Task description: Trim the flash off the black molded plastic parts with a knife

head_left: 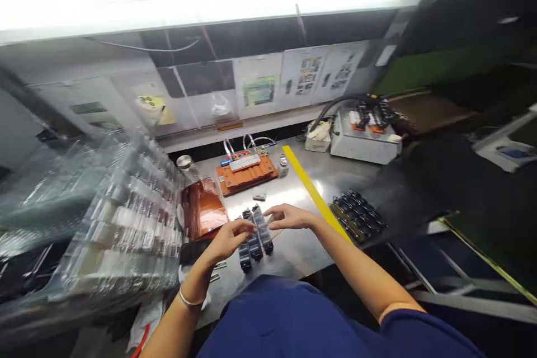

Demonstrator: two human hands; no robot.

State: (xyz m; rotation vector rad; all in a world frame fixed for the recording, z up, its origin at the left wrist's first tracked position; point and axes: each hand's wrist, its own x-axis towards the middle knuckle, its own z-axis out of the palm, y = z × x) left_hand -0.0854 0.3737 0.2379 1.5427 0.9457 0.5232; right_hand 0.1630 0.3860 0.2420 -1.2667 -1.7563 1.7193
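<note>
Three dark strips of small parts (255, 238) lie side by side on the metal bench (302, 190) in front of me. My left hand (229, 238) is over their near left side, fingers curled and pinched on the strips. My right hand (289, 216) reaches in from the right, fingertips touching the far end of the rightmost strip, fingers partly bent. A bracelet sits on my left wrist.
An orange fixture with a white bar (246, 170) stands behind the strips, an orange-brown tray (205, 208) to its left. Stacked clear plastic trays (113, 218) fill the left. A yellow tape line (314, 193), a tray of dark parts (357, 215) and a grey machine (364, 137) are to the right.
</note>
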